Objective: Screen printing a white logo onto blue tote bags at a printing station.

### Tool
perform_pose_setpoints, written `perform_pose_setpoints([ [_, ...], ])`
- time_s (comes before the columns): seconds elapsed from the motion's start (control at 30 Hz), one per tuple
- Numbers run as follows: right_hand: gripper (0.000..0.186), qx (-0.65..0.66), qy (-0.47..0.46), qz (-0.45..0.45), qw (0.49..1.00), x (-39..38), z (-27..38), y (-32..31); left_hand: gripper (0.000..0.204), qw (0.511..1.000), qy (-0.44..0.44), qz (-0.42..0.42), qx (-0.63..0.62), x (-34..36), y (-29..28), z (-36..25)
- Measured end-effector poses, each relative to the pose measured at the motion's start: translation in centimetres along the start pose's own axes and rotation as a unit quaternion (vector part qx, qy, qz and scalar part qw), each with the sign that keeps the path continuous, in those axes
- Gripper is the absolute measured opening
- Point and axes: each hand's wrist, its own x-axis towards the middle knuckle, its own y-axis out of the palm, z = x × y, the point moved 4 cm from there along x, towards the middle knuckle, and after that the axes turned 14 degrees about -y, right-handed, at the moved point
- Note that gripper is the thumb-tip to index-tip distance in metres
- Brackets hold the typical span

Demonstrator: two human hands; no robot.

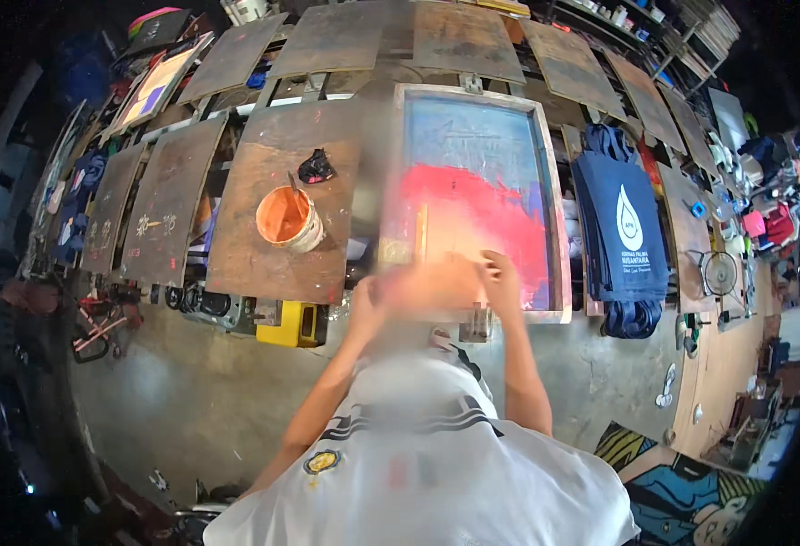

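Observation:
A wooden screen-printing frame lies in front of me, its blue mesh partly covered with pink-red ink. At its near end a broad tan-orange piece spans the space between my hands. It is too blurred to name for certain. My right hand has its fingers curled at the right edge of this piece, closed on it. Beside its left end is my left hand, whose fingers vanish in the blur. On the brown board to the left stands a tub of orange ink with a stick-like handle poking out.
A crumpled black thing lies behind the tub. Navy tote bags with a white drop print are stacked right of the frame. More print boards line the bench. A yellow box sits below its front edge.

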Motion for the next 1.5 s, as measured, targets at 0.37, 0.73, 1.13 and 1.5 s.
perform_pose_setpoints([
  [0.37,0.051,-0.312,-0.037,-0.041,0.948,-6.2,-13.3,-16.7,0.043,0.950,-0.199,0.037,-0.236,-1.8,3.7,3.2],
  [0.73,0.068,-0.151,-0.031,0.024,0.988,-5.0,-13.4,-14.6,0.051,0.945,-0.252,-0.063,-0.200,-1.9,2.5,3.6],
  [1.13,0.070,-0.182,0.109,0.108,0.971,-4.5,-10.0,-15.9,0.053,0.923,-0.288,0.014,-0.256,-1.6,1.6,3.1],
  [1.5,0.073,-0.172,0.097,0.095,0.976,-4.9,-10.5,-16.4,0.052,0.915,-0.289,0.041,-0.279,-1.9,2.0,1.8],
])
